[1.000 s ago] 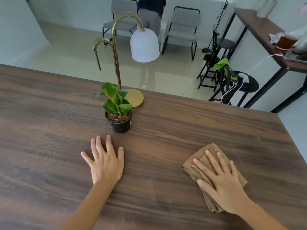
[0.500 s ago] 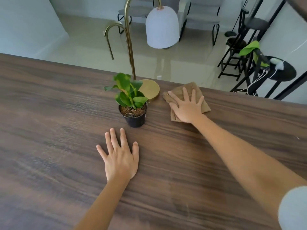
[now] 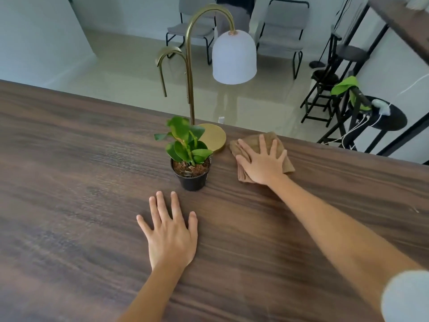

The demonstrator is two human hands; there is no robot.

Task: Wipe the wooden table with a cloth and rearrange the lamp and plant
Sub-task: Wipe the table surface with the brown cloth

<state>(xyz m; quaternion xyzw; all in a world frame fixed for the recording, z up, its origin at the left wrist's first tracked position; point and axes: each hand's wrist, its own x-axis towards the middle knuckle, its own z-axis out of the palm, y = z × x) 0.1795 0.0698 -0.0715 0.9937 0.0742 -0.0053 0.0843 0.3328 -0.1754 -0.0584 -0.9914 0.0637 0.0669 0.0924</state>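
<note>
A folded brown cloth [image 3: 287, 162] lies near the far edge of the dark wooden table [image 3: 81, 182]. My right hand [image 3: 262, 162] presses flat on the cloth, fingers spread, just right of the lamp's round gold base. The lamp [image 3: 234, 56] has curved gold stems and a white dome shade, and stands at the table's far edge. A small green plant in a black pot [image 3: 191, 156] sits right in front of the lamp base. My left hand [image 3: 170, 233] rests flat on the bare wood, a little nearer than the pot, holding nothing.
Beyond the far edge lies a shiny floor with grey chairs [image 3: 282, 26] and a partly seen person [image 3: 234, 10]. Black stools [image 3: 329, 89], a round side table [image 3: 387, 117] with cables, and another wooden table [image 3: 401, 22] stand at the right.
My right hand slid the cloth from the near right of the table up to the far edge beside the lamp base. The left hand stayed flat on the wood.
</note>
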